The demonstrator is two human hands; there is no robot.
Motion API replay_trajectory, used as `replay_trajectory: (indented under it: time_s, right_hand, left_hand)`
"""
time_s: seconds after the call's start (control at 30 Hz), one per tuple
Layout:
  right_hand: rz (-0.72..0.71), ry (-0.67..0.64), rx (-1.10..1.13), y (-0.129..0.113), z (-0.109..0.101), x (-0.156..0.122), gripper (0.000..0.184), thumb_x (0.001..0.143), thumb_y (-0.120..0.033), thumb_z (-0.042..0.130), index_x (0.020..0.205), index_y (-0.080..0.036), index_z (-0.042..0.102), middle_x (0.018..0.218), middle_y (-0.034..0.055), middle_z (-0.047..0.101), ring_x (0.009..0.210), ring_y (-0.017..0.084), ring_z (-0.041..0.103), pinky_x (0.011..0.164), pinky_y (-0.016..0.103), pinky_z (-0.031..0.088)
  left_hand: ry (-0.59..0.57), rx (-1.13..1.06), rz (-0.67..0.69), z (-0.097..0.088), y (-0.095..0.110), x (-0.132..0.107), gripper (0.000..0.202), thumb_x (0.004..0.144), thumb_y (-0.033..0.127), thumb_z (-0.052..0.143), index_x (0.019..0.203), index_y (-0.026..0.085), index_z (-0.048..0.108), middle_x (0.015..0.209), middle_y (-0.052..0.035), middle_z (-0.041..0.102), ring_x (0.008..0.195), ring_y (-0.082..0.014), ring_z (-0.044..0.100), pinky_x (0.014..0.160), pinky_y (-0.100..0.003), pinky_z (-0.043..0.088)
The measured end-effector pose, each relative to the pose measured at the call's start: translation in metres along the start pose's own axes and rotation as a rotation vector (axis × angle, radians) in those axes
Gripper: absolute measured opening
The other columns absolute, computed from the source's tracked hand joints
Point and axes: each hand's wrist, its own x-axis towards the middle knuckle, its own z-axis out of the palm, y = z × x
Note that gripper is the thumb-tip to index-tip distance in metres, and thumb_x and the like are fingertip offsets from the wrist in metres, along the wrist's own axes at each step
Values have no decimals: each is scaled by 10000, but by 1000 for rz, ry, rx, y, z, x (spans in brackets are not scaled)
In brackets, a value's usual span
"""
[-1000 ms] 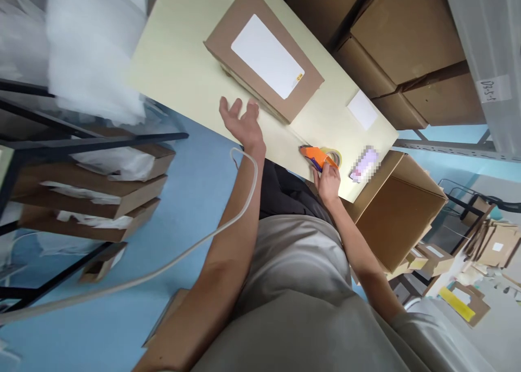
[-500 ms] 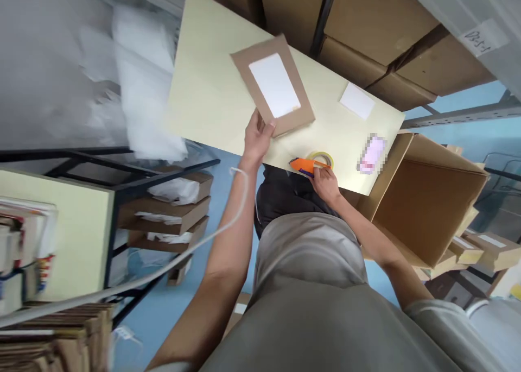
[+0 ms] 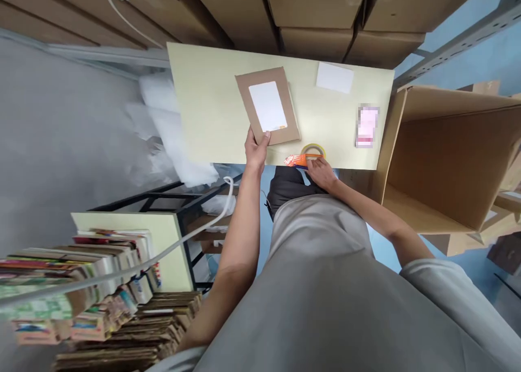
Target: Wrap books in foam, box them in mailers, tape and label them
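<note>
My left hand (image 3: 256, 152) grips the near edge of a flat cardboard parcel (image 3: 287, 103), thumb on top, its other fingers mostly hidden beneath. The parcel bears a white label (image 3: 266, 106) and lies slightly turned on the pale yellow table (image 3: 207, 111). To the right, at the table's front edge, my right hand (image 3: 321, 174) is closed around an orange tape dispenser (image 3: 299, 160). A yellow-edged tape roll (image 3: 312, 147) shows just behind the dispenser's body. The dispenser's front end points left, toward the parcel and apart from it.
A white paper (image 3: 334, 77) and a pixelated pink item (image 3: 367, 125) lie on the table. A large open carton (image 3: 448, 155) stands at the right. Boxes (image 3: 313, 5) line the shelf behind. Books (image 3: 122, 263) and a white cable (image 3: 179, 241) are at lower left.
The view has turned, so the table looks more level and the books at left show more. Both hands keep their holds; the dispenser's front end now looks red and white.
</note>
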Motion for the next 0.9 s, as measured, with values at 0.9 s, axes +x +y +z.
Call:
replay_trajectory:
  time_s: [0.9]
  right_hand:
    - [94, -107, -168, 87, -37, -71, 457, 1178, -276, 420, 1462, 36, 594, 1175, 280, 826, 1098, 375, 775, 1120, 478, 489]
  left_hand:
    - [116, -151, -49, 33, -13, 1, 822, 929, 662, 833, 1574, 205, 608, 1587, -158, 715, 1481, -269, 698, 1291, -391, 535]
